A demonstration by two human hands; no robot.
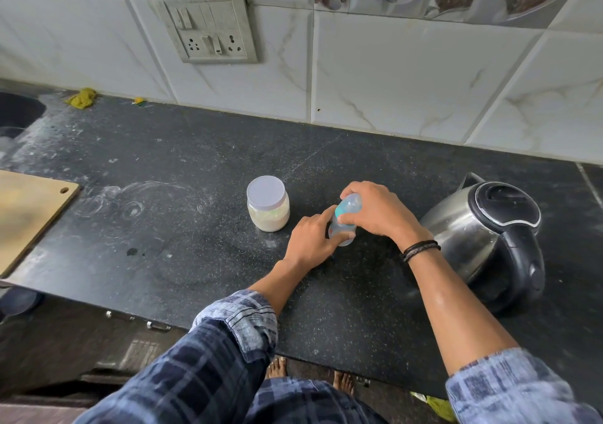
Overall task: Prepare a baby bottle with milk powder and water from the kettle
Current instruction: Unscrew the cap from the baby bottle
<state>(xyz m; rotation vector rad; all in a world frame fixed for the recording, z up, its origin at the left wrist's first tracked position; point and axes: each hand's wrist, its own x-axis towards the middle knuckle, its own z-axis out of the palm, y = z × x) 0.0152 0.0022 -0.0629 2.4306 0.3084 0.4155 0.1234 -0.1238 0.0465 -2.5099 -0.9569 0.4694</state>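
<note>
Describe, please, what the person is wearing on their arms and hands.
The left sleeve and right sleeve are blue-and-grey checked fabric, rolled up. A dark corded bracelet circles the right wrist. The left hand and right hand wear no gloves.

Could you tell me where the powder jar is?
Head view: the powder jar stands on the counter, just left of the left hand gripping the baby bottle.

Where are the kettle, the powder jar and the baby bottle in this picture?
kettle (pixel 504 206), head view, on its black lid.
powder jar (pixel 266 192), head view, on its white lid.
baby bottle (pixel 354 202), head view, on its clear cap.
</note>
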